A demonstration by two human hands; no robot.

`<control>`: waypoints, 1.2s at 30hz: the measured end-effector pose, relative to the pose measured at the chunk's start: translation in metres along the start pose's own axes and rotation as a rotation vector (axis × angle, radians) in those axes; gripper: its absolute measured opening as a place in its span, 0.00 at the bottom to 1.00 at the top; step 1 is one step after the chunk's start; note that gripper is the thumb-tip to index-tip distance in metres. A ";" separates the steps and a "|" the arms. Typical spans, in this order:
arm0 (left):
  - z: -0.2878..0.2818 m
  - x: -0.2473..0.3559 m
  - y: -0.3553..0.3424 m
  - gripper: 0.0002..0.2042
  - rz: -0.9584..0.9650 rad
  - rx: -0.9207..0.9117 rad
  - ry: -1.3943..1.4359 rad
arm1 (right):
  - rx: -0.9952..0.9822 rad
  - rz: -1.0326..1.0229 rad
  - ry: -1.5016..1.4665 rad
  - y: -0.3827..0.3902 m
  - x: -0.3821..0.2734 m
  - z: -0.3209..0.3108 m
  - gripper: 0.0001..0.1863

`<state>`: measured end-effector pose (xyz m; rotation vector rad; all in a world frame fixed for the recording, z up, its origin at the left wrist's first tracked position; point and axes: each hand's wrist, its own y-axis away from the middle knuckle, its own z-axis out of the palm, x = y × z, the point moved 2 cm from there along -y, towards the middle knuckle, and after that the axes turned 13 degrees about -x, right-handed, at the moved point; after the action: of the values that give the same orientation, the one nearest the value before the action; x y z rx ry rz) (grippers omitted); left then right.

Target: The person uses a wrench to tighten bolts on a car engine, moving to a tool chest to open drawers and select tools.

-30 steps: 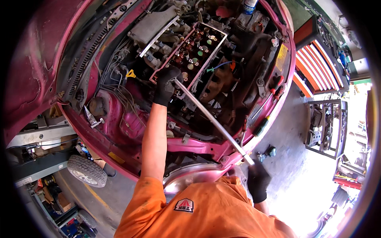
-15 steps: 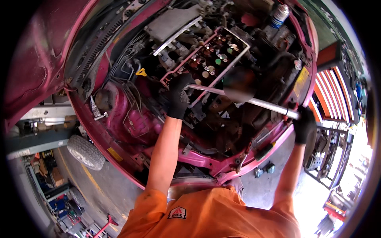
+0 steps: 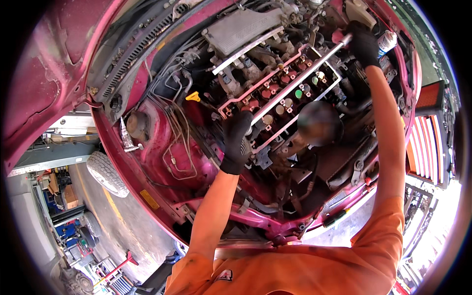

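Note:
A long silver wrench [image 3: 300, 82] slants across the open cylinder head [image 3: 268, 93] of the engine. My left hand [image 3: 238, 140], in a dark glove, is closed around its near end, at the head's near left corner. The wrench's head and whatever it sits on are hidden by that glove. At the far right, my right hand [image 3: 363, 43], gloved too, is closed on the wrench's other end, beside a spray can [image 3: 387, 42]. Round valve-train parts and a pale gasket edge show in the uncovered head.
A grey ribbed engine cover [image 3: 243, 32] lies behind the head. A yellow dipstick handle [image 3: 193, 96] and a small tube [image 3: 127, 132] are to the left. The pink fender rim curves around the bay. A tool chest [image 3: 427, 142] stands right. A blurred round patch hides part of the bay.
My right hand has swung the wrench's far end away from me, from the right front of the bay to the far right. My left hand stays at the near end; the view has shifted.

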<state>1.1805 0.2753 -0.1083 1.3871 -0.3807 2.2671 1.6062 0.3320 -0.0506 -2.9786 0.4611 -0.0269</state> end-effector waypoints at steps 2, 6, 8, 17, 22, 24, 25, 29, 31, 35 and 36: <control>0.004 0.015 0.005 0.08 -0.023 0.032 0.182 | 0.175 -0.149 -0.036 0.023 0.021 0.005 0.21; 0.007 0.062 0.023 0.08 -0.004 -0.160 0.107 | 0.125 0.004 -0.088 0.139 0.063 -0.024 0.25; 0.014 0.088 0.049 0.08 0.125 -0.134 -0.012 | 0.272 -0.052 -0.085 0.227 0.089 -0.020 0.20; 0.006 0.262 0.224 0.02 0.743 -0.357 -0.803 | -0.098 0.166 -0.708 0.540 -0.151 -0.042 0.04; -0.078 0.301 0.348 0.09 0.635 0.040 -0.726 | -0.085 -0.106 -0.666 0.544 -0.267 -0.081 0.01; -0.114 0.306 0.419 0.10 0.504 0.284 -0.646 | -0.164 -0.248 -0.467 0.530 -0.307 -0.104 0.02; -0.130 0.303 0.451 0.10 0.465 0.393 -0.590 | -0.233 -0.273 -0.379 0.522 -0.327 -0.112 0.04; -0.179 0.280 0.584 0.13 0.264 0.736 -0.372 | 0.049 -0.709 -0.227 0.504 -0.406 -0.136 0.04; -0.198 0.238 0.660 0.07 0.343 0.931 -0.103 | -0.010 -0.811 -0.185 0.504 -0.448 -0.133 0.01; -0.191 0.155 0.805 0.04 0.119 1.387 -1.042 | 0.070 -1.281 -0.379 0.540 -0.522 -0.120 0.07; -0.183 0.133 0.833 0.04 0.057 1.511 -1.000 | 0.023 -1.320 -0.284 0.556 -0.538 -0.127 0.08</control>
<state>0.5627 -0.3261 -0.0726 3.1153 1.3176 1.4750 0.9223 -0.0462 0.0046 -2.5905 -1.4761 0.2468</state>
